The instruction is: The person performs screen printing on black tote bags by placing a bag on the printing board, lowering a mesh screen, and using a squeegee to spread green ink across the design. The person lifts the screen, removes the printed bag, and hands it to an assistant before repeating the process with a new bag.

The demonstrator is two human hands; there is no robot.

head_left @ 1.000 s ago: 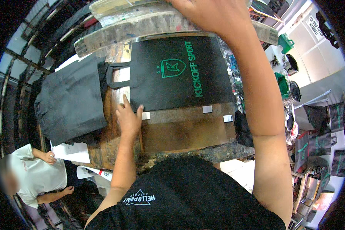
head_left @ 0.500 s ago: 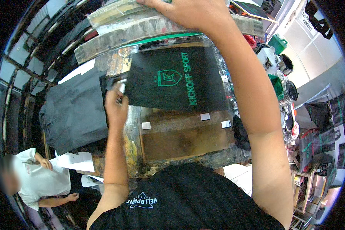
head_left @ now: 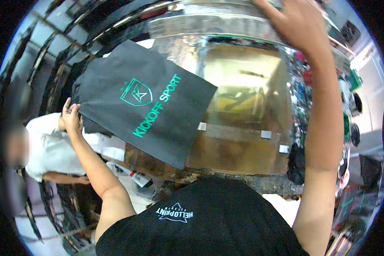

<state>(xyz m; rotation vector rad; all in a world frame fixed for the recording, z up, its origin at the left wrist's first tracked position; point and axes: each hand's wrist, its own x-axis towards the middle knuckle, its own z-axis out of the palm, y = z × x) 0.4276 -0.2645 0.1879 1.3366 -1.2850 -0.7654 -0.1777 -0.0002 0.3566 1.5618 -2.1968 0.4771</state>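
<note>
Left of the board (head_left: 243,158), head cam: black bag (head_left: 162,117), green print (head_left: 157,106) face up, lying askew w/ its R corner overlapping the board's L edge; can't tell if that corner touches or hangs just above. I've got the L hand (head_left: 74,117) well L of the board, thumb + fingers apparently pinching the bag's far L edge, creases fanning out from the grip. Some dark cloth (head_left: 94,127) shows under the bag on that side, prob. part of a pile, tho mostly hidden.

R hand (head_left: 301,25) is up past the board's far R corner, near the long grey bar (head_left: 192,25); blurry, and fingertips run toward the pic edge, so I can't tell if they're grasping or loose. Three small pale tabs (head_left: 266,134) sit toward the board's near side, black rag (head_left: 296,164) just R of it. Co-worker's white shirt (head_left: 51,145) is farther L of the board, close behind the L hand.

Step in hand, my read: getting the printed bag off the board & laid down L of it. Next move prob. calls for lowering it flat, print untouched, then letting go w/o dragging.
</note>
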